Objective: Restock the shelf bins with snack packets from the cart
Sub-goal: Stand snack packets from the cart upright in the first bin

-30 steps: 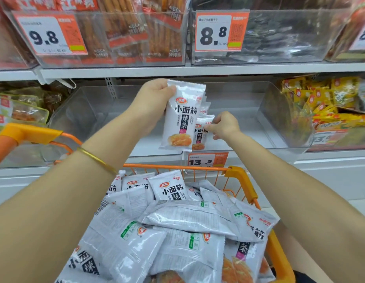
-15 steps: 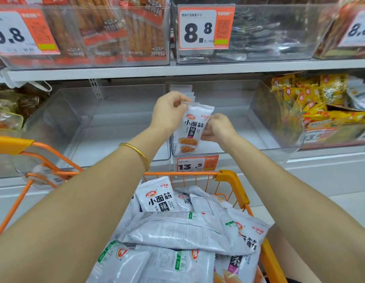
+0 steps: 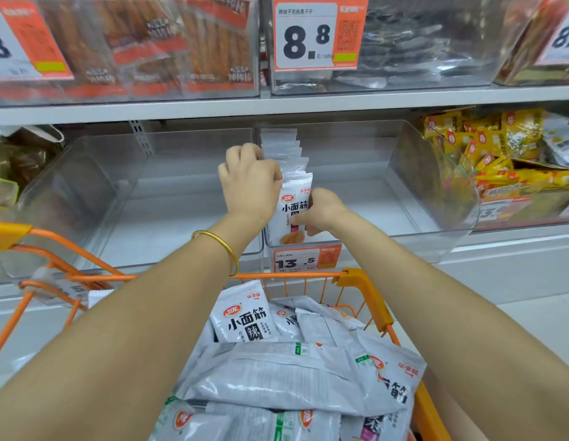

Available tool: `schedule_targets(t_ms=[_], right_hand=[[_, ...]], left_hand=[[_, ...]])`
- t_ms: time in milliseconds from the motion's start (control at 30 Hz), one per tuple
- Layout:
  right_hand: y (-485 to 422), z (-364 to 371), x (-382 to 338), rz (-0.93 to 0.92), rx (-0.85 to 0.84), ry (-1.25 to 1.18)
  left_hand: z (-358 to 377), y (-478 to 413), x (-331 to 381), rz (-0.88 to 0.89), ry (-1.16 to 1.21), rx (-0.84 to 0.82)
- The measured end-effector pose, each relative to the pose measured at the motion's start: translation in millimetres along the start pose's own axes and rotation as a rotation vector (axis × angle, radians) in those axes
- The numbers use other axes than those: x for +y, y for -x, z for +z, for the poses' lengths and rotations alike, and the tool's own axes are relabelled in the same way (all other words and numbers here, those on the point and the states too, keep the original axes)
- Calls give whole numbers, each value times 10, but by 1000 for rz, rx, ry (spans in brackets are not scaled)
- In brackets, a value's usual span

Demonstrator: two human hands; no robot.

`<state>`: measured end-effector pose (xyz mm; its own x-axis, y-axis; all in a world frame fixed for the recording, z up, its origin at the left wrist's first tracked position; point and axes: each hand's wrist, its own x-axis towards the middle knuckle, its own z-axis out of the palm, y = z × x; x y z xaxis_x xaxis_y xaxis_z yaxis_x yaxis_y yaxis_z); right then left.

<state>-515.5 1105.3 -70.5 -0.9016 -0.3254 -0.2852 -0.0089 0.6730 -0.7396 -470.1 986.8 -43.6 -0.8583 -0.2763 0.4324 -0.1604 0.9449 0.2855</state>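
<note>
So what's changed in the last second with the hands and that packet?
The left hand brought the packet down and forward into the clear bin, upright at the front of the row of packets. The right hand went along, pinching its right edge. Both hands keep hold. The cart and its pile stayed as they were.
</note>
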Motion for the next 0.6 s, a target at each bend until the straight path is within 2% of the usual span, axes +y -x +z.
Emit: schedule_targets(t_ms=[100, 300, 500, 600], right_hand=[[-19, 40, -28, 40, 0, 55], [-10, 25, -18, 50, 2, 115], [42, -28, -10, 45, 43, 156], [116, -112, -11, 32, 124, 224]], left_hand=[[-5, -18, -21, -32, -55, -76], [-69, 44, -44, -37, -10, -141], [-189, 209, -102, -50, 175, -90], [-314, 329, -156, -89, 300, -48]])
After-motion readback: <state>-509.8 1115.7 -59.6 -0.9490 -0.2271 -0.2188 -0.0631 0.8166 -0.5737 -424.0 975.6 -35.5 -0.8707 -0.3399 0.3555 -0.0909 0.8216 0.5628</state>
